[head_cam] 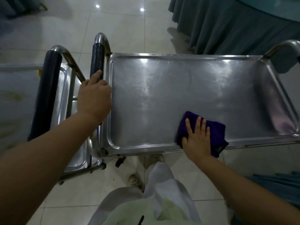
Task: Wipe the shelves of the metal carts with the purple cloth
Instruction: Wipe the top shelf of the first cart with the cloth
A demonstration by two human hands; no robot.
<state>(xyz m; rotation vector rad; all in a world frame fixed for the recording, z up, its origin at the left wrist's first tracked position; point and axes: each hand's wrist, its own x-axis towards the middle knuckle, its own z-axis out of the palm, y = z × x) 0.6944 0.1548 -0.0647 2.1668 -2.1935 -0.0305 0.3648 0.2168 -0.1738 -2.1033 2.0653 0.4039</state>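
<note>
The purple cloth (209, 127) lies bunched on the top shelf (162, 98) of the nearer metal cart, at the shelf's near edge and toward its right half, with one corner hanging just over the near rim. The right hand (197, 140) lies flat on top of the cloth, its fingers straight and a little spread, pressing the fabric down against the steel; nothing is pinched or curled into the palm. The rest of the shelf, away from the cloth toward the far rim and both ends, is bare steel with faint streaks and bright reflections of ceiling lights. At the shelf's left end, well apart from the cloth, the left hand (94, 98) grips the cart's black padded handle (97, 60), fingers curled round the bar with the forefinger stretched up along it. Just beyond that handle, further left of the shelf, stands a second metal cart (65, 95) with its own dark padded handle (47, 91), the two carts close side by side. At the shelf's right end a bare steel handle tube (282, 47) arches up. Past the shelf's far right corner hangs a pleated grey-green table skirt (227, 26). Below the shelf's near rim are pale floor tiles (113, 17), the person's light clothing and perforated white shoes (136, 182).
</note>
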